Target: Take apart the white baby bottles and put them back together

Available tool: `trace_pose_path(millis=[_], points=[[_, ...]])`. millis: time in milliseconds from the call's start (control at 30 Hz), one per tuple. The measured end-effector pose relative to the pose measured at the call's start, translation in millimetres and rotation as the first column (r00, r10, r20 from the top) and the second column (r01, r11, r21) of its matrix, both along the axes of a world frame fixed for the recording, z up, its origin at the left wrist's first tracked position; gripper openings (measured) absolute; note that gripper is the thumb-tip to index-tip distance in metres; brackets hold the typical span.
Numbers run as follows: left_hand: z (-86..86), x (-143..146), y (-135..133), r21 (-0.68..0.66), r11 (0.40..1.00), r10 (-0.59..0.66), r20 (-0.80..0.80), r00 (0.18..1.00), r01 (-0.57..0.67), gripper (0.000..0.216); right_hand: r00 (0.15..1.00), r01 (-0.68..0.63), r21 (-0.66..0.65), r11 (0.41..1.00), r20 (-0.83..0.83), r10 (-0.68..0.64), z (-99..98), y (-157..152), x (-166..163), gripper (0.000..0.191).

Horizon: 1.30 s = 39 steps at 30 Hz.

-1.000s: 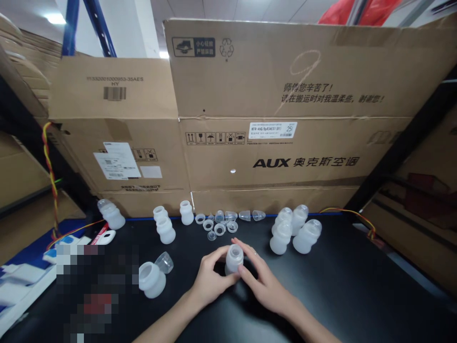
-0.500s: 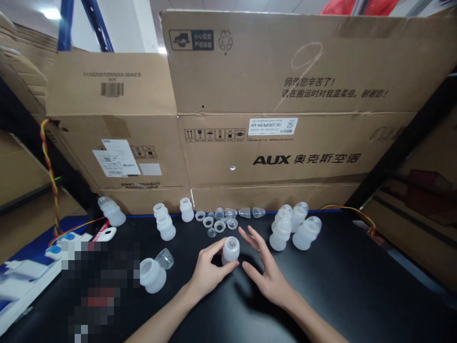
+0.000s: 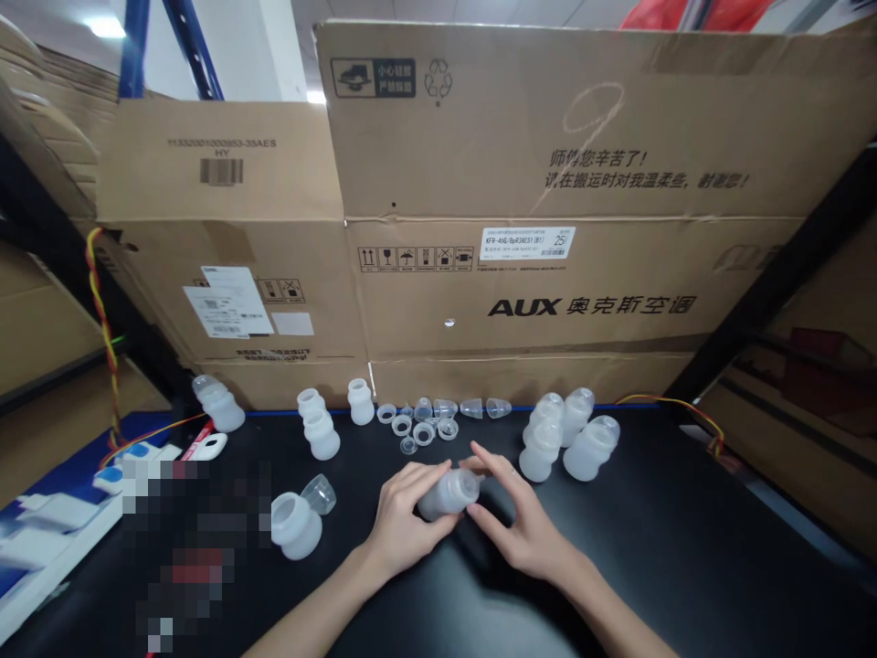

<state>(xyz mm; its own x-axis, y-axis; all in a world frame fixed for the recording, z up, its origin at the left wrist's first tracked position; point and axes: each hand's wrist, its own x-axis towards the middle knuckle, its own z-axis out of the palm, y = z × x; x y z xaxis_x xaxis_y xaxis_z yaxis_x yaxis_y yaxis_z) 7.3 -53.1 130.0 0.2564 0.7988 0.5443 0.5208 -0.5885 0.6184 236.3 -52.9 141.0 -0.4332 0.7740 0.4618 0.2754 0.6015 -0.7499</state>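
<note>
At front centre, over dark surface (image 3: 425, 612), left hand (image 3: 409, 512) holds white bottle (image 3: 444, 497), grip snug round its body, mouth tilted toward right hand (image 3: 529, 525). Right grip part-spread around bottle's mouth end; cannot tell whether it touches. Left of hands, uncapped bottle (image 3: 299, 532) sits, clear cap (image 3: 321, 494) just beside it. Right of hands, four capped bottles (image 3: 539, 457) cluster together. Beyond hands, clear rings (image 3: 423, 434) and cone-shaped caps (image 3: 472, 408) lie scattered near back edge. Behind everything, printed cardboard (image 3: 603, 265) stands upright.

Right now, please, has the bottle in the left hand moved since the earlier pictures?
Yes: judged against the hole in the cardboard, the bottle has tipped to the right.
</note>
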Motion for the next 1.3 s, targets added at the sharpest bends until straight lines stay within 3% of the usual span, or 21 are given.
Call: trace_pose_path(millis=[167,300,433,567,767,867,1000,1100,1167,1300], points=[[-3.4,-4,3,0.024,0.999,0.046,-0.130,0.990,-0.044,0.055,0.982,0.045,0.018,0.999,0.181,-0.048,0.8,5,1,0.038],[-5.5,-2,2,0.127,0.992,0.036,-0.119,0.992,-0.021,0.045,0.964,0.146,0.029,0.989,0.220,-0.149,-11.7,10,-1,0.028],[-3.8,4,-4,0.240,0.970,0.039,-0.083,0.996,-0.018,0.047,0.948,0.249,0.030,0.968,0.196,-0.250,-21.7,11,-8,0.036],[0.0,7,-9,0.349,0.937,0.068,-0.090,0.994,-0.033,0.043,0.950,0.276,-0.046,0.960,0.167,-0.265,-25.7,8,-17,0.045],[-3.4,7,-7,0.367,0.929,0.114,-0.153,0.982,-0.051,0.045,0.958,0.281,-0.165,0.945,0.104,-0.267,-26.2,12,-22,0.052],[-10.5,5,-2,0.287,0.952,0.141,-0.103,0.985,-0.107,0.042,0.984,0.178,-0.206,0.962,0.057,-0.170,-21.6,13,-17,0.047],[-17.6,1,7,-0.057,0.979,0.200,0.116,0.973,-0.194,0.043,0.992,0.123,-0.150,0.981,0.029,-0.120,-23.2,12,-14,0.035],[-17.8,-1,14,-0.256,0.957,0.197,0.234,0.952,-0.136,0.043,0.972,0.219,-0.011,0.976,0.087,-0.217,-33.9,22,-20,0.028],[-16.3,-1,17,-0.317,0.943,0.195,0.273,0.942,-0.104,0.043,0.940,0.302,0.083,0.950,0.141,-0.311,-41.8,35,-25,0.033],[-12.0,0,16,-0.347,0.932,0.202,0.258,0.945,-0.105,0.044,0.828,0.526,0.079,0.847,0.179,-0.531,-51.6,72,-35,0.041]])
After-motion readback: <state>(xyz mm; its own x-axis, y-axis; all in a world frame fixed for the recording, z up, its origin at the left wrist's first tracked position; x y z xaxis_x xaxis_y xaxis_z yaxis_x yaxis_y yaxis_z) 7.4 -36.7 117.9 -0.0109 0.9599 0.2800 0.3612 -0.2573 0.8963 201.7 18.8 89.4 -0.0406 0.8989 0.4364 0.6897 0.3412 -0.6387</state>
